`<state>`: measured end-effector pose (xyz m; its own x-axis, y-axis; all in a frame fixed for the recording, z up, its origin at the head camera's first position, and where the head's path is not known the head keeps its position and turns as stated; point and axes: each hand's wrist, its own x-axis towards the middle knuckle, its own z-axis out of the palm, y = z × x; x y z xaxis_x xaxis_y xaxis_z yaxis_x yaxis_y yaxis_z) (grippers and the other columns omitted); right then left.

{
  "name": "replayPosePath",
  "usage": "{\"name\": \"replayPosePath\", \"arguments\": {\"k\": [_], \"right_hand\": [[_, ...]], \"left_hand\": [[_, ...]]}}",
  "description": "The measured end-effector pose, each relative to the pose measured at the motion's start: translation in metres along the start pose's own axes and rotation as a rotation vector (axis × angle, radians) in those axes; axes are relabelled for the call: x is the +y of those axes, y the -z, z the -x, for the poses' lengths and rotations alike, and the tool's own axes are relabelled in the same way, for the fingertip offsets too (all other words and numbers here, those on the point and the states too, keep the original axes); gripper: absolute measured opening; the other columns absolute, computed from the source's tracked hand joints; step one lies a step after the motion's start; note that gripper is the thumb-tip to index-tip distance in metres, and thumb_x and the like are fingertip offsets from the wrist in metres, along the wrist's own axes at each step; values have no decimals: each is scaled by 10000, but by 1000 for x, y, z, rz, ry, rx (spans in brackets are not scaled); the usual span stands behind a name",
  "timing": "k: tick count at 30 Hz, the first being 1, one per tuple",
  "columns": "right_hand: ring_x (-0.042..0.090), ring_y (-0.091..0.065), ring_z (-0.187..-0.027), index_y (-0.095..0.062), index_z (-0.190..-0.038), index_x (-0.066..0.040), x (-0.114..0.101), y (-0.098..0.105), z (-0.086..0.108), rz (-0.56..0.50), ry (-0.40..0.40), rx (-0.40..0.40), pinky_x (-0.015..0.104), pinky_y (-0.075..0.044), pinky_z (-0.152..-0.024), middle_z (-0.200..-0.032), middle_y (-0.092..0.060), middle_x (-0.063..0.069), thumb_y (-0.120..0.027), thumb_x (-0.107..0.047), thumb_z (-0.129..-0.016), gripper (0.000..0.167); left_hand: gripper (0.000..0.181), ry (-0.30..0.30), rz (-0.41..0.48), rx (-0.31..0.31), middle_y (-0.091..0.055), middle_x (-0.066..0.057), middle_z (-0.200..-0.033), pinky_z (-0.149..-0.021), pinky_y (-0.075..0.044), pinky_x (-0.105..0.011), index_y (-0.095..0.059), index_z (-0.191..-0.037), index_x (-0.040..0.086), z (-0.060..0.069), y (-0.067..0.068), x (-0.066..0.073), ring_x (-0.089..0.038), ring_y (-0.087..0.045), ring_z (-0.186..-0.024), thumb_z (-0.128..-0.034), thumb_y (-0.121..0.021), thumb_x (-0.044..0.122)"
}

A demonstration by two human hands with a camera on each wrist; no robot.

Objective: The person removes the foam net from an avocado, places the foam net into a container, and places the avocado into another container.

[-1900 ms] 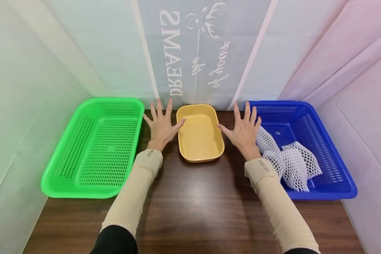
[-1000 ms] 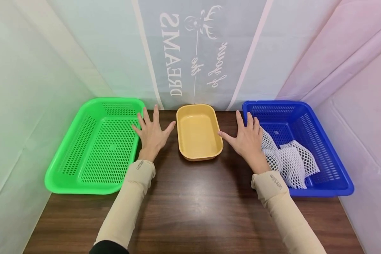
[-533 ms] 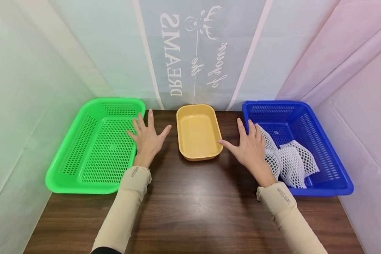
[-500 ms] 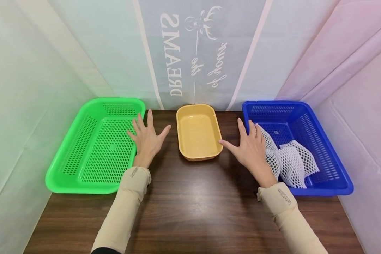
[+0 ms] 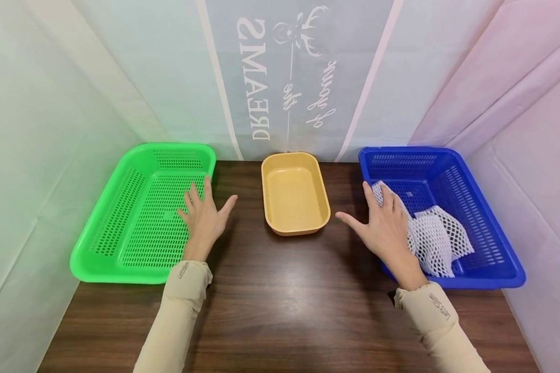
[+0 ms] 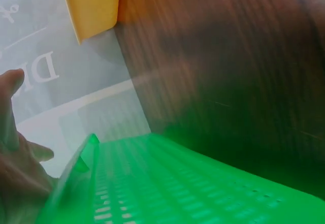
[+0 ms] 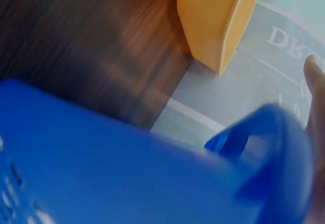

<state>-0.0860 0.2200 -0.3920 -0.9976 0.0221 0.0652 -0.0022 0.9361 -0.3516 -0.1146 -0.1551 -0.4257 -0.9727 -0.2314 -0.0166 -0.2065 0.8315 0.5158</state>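
My left hand (image 5: 203, 220), fingers spread, is over the right rim of the green basket (image 5: 140, 212), holding nothing. In the left wrist view the thumb and a finger show above the green rim. My right hand (image 5: 385, 223) hovers with fingers extended over the left rim of the blue basket (image 5: 487, 223), partly covering the white mesh pieces (image 5: 431, 243) that lie in it. Whether its fingers touch the mesh, I cannot tell. Between the two baskets stands a yellow tray (image 5: 295, 199) with nothing inside.
A dark wooden table (image 5: 280, 311) carries all three containers. Behind them hangs a printed curtain (image 5: 289, 77), and pale sheets (image 5: 42, 155) enclose both sides.
Both hands have moved apart and back toward the body, away from the yellow tray. The left went over the green basket, the right over the blue one. The containers stayed in place.
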Motion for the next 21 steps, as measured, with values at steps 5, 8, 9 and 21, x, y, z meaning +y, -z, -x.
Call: {"name": "replayPosePath", "arguments": {"k": [5,8,9,21], "right_hand": [[573,-192,-1418,-215,-1597,-218,12,8,4,-8,-16,-22,772,-205,-1065,-1606,-169,280,-544,-767,-841,990],[595,-193,-1406,-189,-1603,-220,19,14,6,-19,-30,-31,792,-191,-1053,-1593,-177,308,-536,-754,-857,980],[603,-195,-1402,-183,-1604,-224,22,15,7,-27,-33,-33,796,-184,-1054,-1589,-179,318,-542,-744,-862,975],[610,-209,-1383,-153,-1608,-232,47,18,8,-12,-70,-63,804,-195,-1032,-1574,-196,344,-519,-743,-874,966]], "left_hand": [[917,-3,20,-25,-100,-242,-1639,-1117,-146,-760,-71,-1613,211,9,2,-6,-483,-124,-1493,-934,-429,714],[872,-23,15,-37,-209,-242,-1616,-1104,-238,-728,-119,-1608,169,12,6,-8,-486,-236,-1459,-961,-442,657],[849,-31,11,-41,-245,-243,-1603,-1101,-269,-712,-146,-1602,149,13,7,-9,-485,-275,-1443,-972,-450,630],[620,-53,32,-85,-410,-206,-1538,-839,-510,-580,-307,-1559,131,23,21,-29,-444,-568,-1160,-1004,-507,317]]}}
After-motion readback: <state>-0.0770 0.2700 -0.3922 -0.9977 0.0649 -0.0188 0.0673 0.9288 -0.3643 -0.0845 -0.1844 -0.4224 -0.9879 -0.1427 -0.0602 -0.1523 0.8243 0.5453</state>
